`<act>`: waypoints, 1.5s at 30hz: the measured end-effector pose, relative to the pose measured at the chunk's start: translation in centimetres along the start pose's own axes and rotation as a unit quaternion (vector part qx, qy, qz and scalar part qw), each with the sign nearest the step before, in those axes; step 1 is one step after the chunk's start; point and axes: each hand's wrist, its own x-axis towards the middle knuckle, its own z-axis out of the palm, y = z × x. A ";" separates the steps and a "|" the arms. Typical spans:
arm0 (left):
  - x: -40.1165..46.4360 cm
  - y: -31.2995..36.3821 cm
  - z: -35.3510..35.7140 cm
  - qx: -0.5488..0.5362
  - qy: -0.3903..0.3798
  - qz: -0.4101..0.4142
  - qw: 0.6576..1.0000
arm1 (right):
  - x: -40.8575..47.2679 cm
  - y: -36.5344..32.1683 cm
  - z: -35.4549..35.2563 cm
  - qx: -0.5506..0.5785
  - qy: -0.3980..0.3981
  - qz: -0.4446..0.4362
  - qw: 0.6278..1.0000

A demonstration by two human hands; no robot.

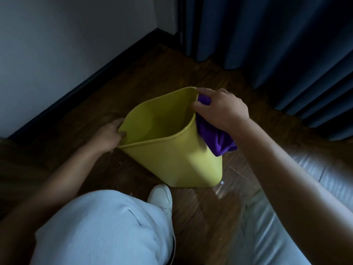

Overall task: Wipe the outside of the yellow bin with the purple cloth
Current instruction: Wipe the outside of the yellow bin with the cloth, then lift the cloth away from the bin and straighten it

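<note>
The right hand [219, 108] grasped a crumpled purple cloth [214, 136] and pressed it against the outer right wall of the yellow plastic bin [172, 155], near its rim, with the thumb at the rim edge. The left hand [108, 135] gripped the left corner of the rim, fingers curled over the edge. The bin stood tilted on the dark wooden floor [200, 217], its opening turned toward the person. Just beside its base was a white shoe [161, 197] and a knee in light grey trousers [107, 226]. Behind were a white wall [57, 54] and dark blue curtains [267, 35].
</note>
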 end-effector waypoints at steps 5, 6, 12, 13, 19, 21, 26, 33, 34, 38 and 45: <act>-1.1 -1.7 0.8 -0.141 -0.023 0.001 0.990 | 1.9 -0.9 -1.6 -0.044 -0.090 0.017 0.995; -1.6 -1.9 1.0 -0.144 -0.019 0.004 0.989 | 2.2 -1.3 -1.7 -0.052 -0.094 0.003 0.994; -4.2 -4.2 -1.5 -0.073 0.150 0.025 0.986 | 6.0 -5.1 -0.7 -0.071 -0.064 -0.065 0.993; -4.7 -4.5 -2.2 -0.060 0.178 0.026 0.982 | 6.9 -6.2 -0.1 -0.069 -0.064 -0.079 0.992; -6.2 -6.2 -4.6 0.053 0.247 -0.062 0.966 | 11.6 -12.2 5.7 -0.079 -0.054 -0.151 0.984; -6.2 -6.8 -4.5 0.083 0.264 -0.073 0.958 | 12.5 -13.3 7.6 -0.091 -0.061 -0.166 0.980; -6.0 -8.0 -4.2 0.060 0.271 -0.097 0.956 | 14.7 -14.6 10.0 -0.115 -0.034 -0.200 0.973; -6.8 -8.5 -3.2 0.016 0.244 -0.110 0.963 | 15.5 -13.1 10.0 -0.125 -0.067 -0.176 0.974; -7.0 -8.8 -3.3 0.000 0.210 -0.124 0.970 | 15.5 -12.8 9.6 -0.117 -0.083 -0.171 0.975; -8.1 -7.7 -5.1 -0.020 0.215 -0.147 0.965 | 14.5 -12.1 5.9 -0.062 -0.045 -0.156 0.985; -10.7 8.0 -11.5 -0.249 0.140 -0.005 0.958 | 7.2 -15.3 -8.9 0.462 -0.166 -0.108 0.864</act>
